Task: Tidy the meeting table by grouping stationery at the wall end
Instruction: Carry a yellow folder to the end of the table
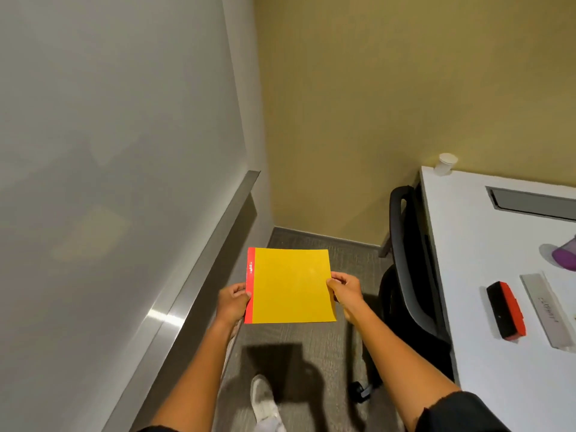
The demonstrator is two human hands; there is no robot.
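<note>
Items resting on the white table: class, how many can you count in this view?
4. A paper cup at the wall-end corner, a purple object cut off at the right edge, a black-and-red eraser, and a grey ruler-like bar beside it. More may lie outside the frame.

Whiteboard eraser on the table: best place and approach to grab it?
Grip the eraser across its narrow width, on the two long sides at mid-length, coming from above. It lies flat on the white table, long and block-shaped, with bare table on both long sides; the grey case lies apart.
</note>
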